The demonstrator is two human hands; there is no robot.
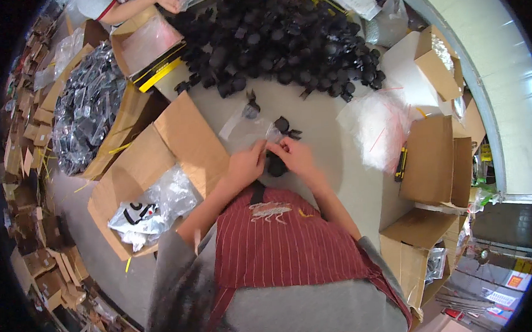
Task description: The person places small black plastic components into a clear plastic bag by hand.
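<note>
My left hand [249, 162] and my right hand [295, 157] meet over the pale table, fingers pinched together. Between them is a clear plastic bag [273, 132], its edge gripped by both. Just below the fingertips sits a round black part [276, 167], partly covered by my hands; I cannot tell whether it lies inside the bag. Beyond my right fingers rests another black part [283, 125] with a short prong. Farther left, a single black piece [251, 107] lies beside a flat clear bag [236, 127].
A large heap of black parts [272, 41] covers the table's far side. Clear bags [383, 125] are stacked at the right, near an open carton [426, 165]. At left stand an open box [200, 145] and a carton of bagged parts [91, 108]. Another person's hand [167, 1] shows far left.
</note>
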